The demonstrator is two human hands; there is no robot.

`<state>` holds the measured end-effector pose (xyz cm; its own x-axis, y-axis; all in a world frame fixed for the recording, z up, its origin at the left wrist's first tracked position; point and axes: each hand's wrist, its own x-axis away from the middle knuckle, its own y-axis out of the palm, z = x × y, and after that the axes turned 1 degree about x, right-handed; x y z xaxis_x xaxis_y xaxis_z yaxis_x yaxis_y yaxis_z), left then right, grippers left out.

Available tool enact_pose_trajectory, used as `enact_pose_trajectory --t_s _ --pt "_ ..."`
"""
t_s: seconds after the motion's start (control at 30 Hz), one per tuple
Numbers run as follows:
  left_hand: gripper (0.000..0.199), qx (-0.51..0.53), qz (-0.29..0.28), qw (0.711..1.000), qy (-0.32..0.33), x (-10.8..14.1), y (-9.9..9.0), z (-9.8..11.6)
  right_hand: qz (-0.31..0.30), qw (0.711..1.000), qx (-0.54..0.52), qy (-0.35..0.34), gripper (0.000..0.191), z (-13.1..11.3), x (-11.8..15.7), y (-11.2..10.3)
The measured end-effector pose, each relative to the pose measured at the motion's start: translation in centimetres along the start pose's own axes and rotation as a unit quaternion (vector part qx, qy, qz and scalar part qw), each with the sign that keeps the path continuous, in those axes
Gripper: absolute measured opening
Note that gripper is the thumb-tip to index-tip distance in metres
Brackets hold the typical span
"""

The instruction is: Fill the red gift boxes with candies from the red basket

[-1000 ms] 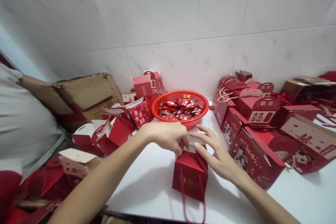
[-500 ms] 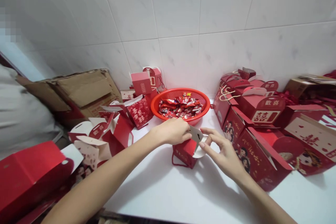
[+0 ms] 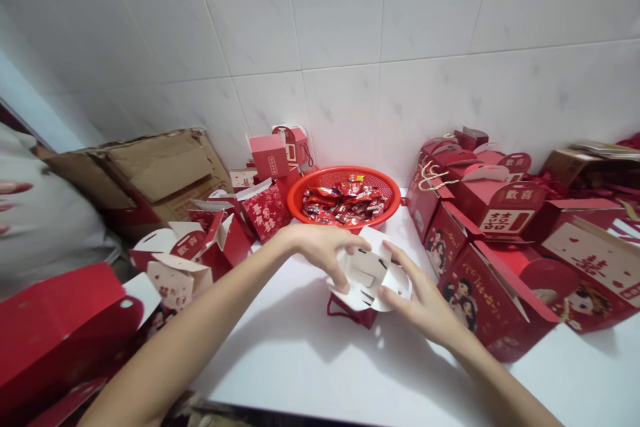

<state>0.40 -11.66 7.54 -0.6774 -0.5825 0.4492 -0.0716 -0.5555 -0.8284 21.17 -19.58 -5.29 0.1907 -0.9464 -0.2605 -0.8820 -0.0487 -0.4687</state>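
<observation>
A small red gift box (image 3: 369,270) stands on the white table in front of me, its top flaps folded outward and its white inside showing. A dark red cord handle (image 3: 343,312) hangs at its front. My left hand (image 3: 325,255) holds the left flap, thumb toward the front and fingers over the far side. With thumb and fingers, my right hand (image 3: 423,300) grips the right flap. Just behind the box sits a red plastic colander (image 3: 295,203) with many wrapped sweets (image 3: 345,201) in it.
Red gift boxes (image 3: 487,300) crowd the right side, and more boxes (image 3: 180,280) stand at the left. Flattened cardboard (image 3: 155,167) leans behind them. Another person's hand (image 3: 13,203) shows at the far left edge. A tiled wall (image 3: 345,107) closes off the back.
The box's top has gone from partly folded over to spread open, so its white inside shows. My left hand has opened out onto the left flap. Another person's hand has appeared at far left.
</observation>
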Motion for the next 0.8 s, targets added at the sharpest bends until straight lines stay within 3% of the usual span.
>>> enact_pose_trajectory --t_s 0.1,0.23,0.43,0.53,0.67,0.8 --pt "0.117 -0.007 -0.019 1.000 -0.004 0.6 0.0 0.1 -0.021 0.998 0.013 0.050 0.088 -0.2 0.1 0.2" --pt "0.120 -0.041 -0.038 0.997 -0.052 1.0 0.5 1.1 -0.028 0.998 0.010 0.048 0.090 -0.5 0.0 0.3" --pt "0.099 -0.088 -0.004 0.987 -0.136 1.6 0.4 2.4 -0.023 0.998 0.008 0.053 0.090 -0.2 0.1 0.5" --pt "0.091 -0.102 -0.018 0.981 -0.165 1.5 0.1 2.1 -0.016 0.999 0.009 0.043 0.088 0.0 0.2 0.6" --pt "0.091 -0.083 -0.038 0.986 -0.141 1.1 -0.7 0.9 -0.013 0.999 0.024 0.028 0.085 -0.1 0.2 0.7" --pt "0.053 -0.060 0.012 0.992 -0.108 0.0 -2.2 -0.7 -0.009 0.999 0.036 0.021 0.085 0.0 0.4 1.1"
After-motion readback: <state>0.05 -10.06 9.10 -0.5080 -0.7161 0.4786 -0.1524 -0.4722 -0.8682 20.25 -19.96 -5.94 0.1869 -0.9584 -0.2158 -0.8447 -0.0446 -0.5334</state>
